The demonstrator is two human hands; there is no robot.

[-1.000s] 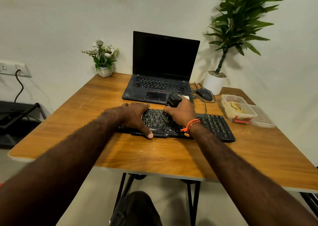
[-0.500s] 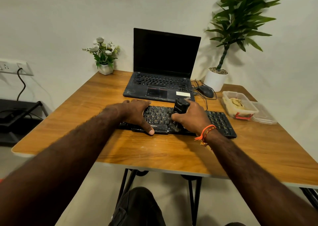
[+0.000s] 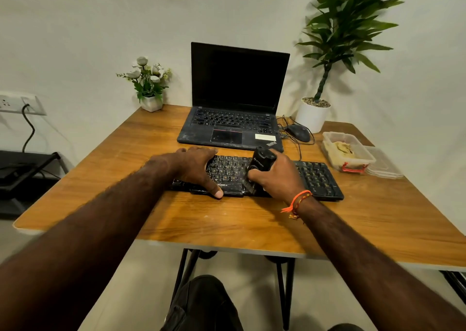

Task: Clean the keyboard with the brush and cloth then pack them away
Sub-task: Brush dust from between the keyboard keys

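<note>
Keyboard [image 3: 315, 177] pinned under my left hand [image 3: 194, 167], fingers spread flat, while my right hand [image 3: 274, 177] grips the brush [image 3: 259, 163] over its keys.

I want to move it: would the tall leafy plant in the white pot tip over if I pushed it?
Probably, if pushed high up: the tall green plant in the white round pot carries wide leaves far above a narrow base. A nudge low on the pot would likelier slide it on the smooth wooden table.

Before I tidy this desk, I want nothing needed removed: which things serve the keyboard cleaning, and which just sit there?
In use: black keyboard; black brush in right hand; left hand; clear plastic box holding cloth.
Idle: black laptop; black mouse; white-potted plants.
</note>
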